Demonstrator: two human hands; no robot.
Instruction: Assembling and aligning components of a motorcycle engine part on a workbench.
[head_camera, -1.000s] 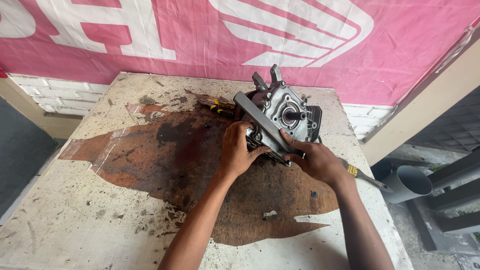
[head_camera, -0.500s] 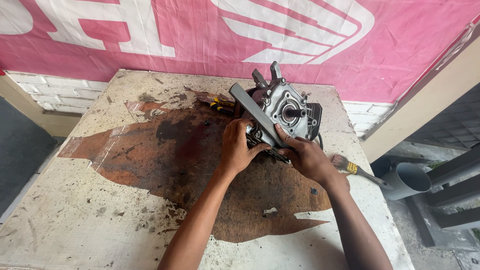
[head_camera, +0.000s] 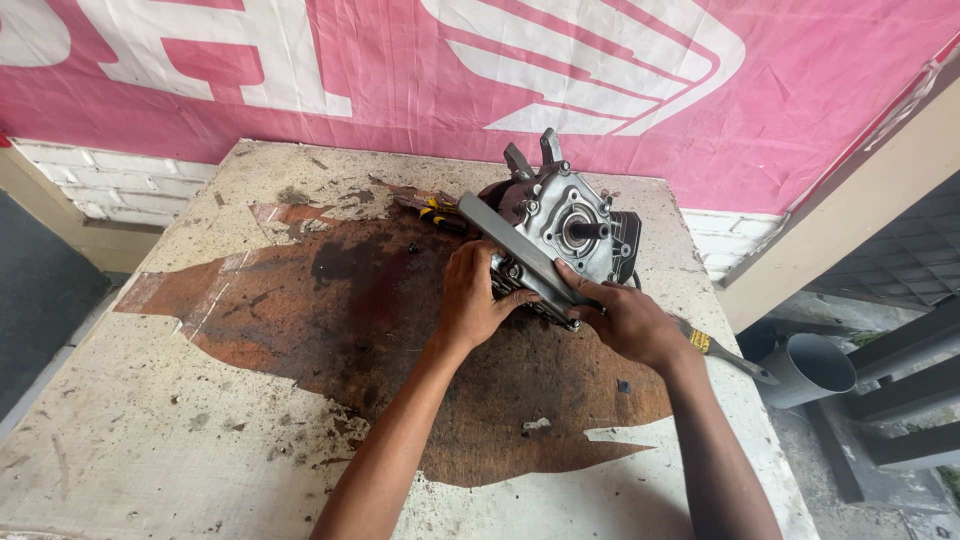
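A small grey metal engine block (head_camera: 575, 230) with a protruding shaft stands tilted on the stained worktable (head_camera: 150, 420). A flat grey base flange (head_camera: 505, 255) runs along its lower left edge. My left hand (head_camera: 475, 300) grips the underside of the flange near its middle. On the lower right corner of the block rests my right hand (head_camera: 625, 320), fingers wrapped over the flange's end. Both hands hold the engine.
A yellow-and-black handled tool (head_camera: 435, 212) lies behind the engine. Another tool with a yellow band (head_camera: 725, 352) pokes out past my right wrist at the table's right edge. A grey pipe (head_camera: 815, 368) stands right of the table. A pink banner (head_camera: 400, 70) hangs behind.
My right hand has shifted left, closer along the flange. The engine has tipped slightly, and the view has edged nearer.
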